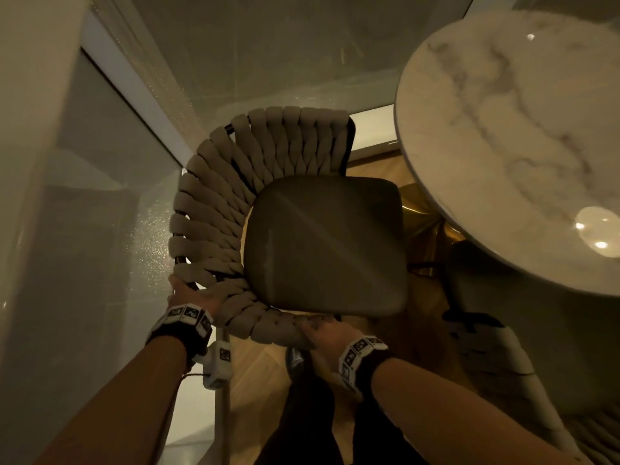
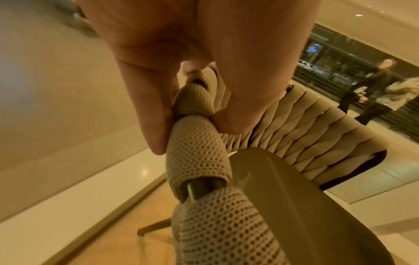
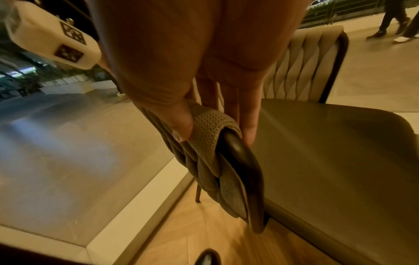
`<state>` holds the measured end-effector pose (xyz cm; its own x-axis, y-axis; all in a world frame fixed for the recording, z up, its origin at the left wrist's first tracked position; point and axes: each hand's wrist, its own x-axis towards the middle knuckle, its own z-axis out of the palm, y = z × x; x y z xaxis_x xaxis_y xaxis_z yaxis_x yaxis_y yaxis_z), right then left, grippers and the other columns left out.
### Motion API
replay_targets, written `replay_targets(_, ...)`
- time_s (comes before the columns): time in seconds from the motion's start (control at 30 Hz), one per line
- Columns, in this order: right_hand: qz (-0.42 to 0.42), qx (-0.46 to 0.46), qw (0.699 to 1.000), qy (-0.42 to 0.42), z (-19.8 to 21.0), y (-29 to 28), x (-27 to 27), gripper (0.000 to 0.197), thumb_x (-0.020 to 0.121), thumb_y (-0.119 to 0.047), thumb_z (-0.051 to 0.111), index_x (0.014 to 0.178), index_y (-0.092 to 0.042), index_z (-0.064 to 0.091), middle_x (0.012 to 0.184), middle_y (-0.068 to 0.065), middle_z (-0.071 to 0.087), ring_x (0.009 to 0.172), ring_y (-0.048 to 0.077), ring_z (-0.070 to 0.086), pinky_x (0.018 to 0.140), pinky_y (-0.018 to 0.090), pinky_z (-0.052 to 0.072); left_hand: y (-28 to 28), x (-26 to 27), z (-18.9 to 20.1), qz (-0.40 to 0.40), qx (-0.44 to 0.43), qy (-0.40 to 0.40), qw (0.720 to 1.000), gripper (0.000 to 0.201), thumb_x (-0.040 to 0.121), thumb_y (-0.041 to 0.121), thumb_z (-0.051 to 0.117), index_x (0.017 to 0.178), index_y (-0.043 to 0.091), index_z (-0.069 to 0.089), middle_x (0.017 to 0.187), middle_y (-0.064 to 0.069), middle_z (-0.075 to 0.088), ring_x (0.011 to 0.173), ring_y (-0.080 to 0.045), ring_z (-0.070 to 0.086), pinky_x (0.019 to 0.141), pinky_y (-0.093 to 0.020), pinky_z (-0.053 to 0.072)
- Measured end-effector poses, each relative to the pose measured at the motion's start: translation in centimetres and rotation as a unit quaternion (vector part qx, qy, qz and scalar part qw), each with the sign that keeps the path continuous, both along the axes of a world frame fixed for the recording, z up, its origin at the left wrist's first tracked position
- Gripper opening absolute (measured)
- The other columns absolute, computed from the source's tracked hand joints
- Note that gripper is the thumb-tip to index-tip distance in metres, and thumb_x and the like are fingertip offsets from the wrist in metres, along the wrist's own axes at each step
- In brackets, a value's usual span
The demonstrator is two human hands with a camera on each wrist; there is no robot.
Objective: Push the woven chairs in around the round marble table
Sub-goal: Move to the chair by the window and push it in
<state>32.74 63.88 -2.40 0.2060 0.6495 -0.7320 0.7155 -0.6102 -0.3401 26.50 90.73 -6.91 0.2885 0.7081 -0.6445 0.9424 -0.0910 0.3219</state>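
Below, a woven chair (image 1: 235, 203) stood on the wooden floor (image 1: 265, 374), its curved back made of thick beige perforated straps plaited over a dark frame, with a smooth olive-grey seat cushion (image 1: 325, 246). It sat just beside the round marble table (image 1: 503, 129), its seat facing the tabletop's edge but not under it.

Nearest the camera, the left hand (image 1: 191, 297) gripped the chair's back rim at its left end; the left-wrist view showed its fingers (image 2: 149, 111) and thumb curled round a padded strap where the dark tube showed through. The right hand (image 1: 322, 333) held the same rim at its near right end, where the weave stops; in the right-wrist view the thumb pressed one side of the strap and the fingers (image 3: 247, 122) reached down the seat side, pinching the bare dark frame tip between them. Both wrists wore bands with square black-and-white markers.

A dark shoe (image 1: 295, 359) stood on the floor under the chair's rim. To the right, a second chair (image 1: 503, 347) sat partly under the tabletop, near a gold table base (image 1: 419, 209). Beyond the woven chair a glass wall (image 1: 235, 55) ran close behind its back, and people (image 2: 371, 89) walked outside.
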Motion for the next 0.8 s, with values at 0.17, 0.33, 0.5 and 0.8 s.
replay_targets(0.17,-0.016,-0.017,1.000,-0.001,-0.6,-4.8,0.0,0.068,0.091,-0.017,0.055,0.149,-0.017,0.019,0.143,0.019,0.040,0.130,0.040,0.039,0.102,0.048,0.041,-4.1,-2.4,-1.4,0.091,-0.019,-0.020,0.995,0.130,0.042,0.055,0.084,0.143,0.038,0.003,0.139,-0.019,0.047,0.113,-0.042,0.059,0.093,-0.054,0.050)
replay_targets(0.33,-0.024,-0.027,0.999,-0.022,-1.0,-7.9,2.7,0.067,0.095,-0.011,0.047,0.150,-0.031,0.015,0.151,0.010,0.033,0.133,0.033,0.037,0.104,0.044,0.041,-3.4,-2.4,-4.5,0.081,-0.051,-0.034,0.995,0.114,0.026,0.045,0.087,0.119,0.041,0.021,0.122,-0.017,0.054,0.103,-0.039,0.062,0.084,-0.062,0.054)
replay_targets(0.5,-0.074,-0.043,0.994,-0.068,-1.5,-11.3,7.0,0.059,0.097,-0.014,0.040,0.150,-0.031,0.018,0.153,0.006,0.031,0.134,0.032,0.032,0.106,0.044,0.040,-6.6,1.1,0.0,-0.025,0.008,-0.037,0.999,0.089,0.061,0.039,0.085,0.131,0.012,0.038,0.124,-0.019,0.058,0.111,-0.038,0.059,0.095,-0.044,0.049)
replay_targets(0.8,-0.203,-0.066,0.975,-0.054,-2.3,-15.4,9.1,0.058,0.098,-0.025,0.045,0.150,-0.034,0.022,0.152,0.007,0.029,0.132,0.033,0.037,0.111,0.042,0.035,-6.9,3.4,-1.1,0.006,-0.022,-0.075,0.997,0.144,0.049,0.036,0.090,0.148,0.036,-0.015,0.134,-0.010,0.055,0.119,-0.037,0.056,0.105,-0.049,0.043)
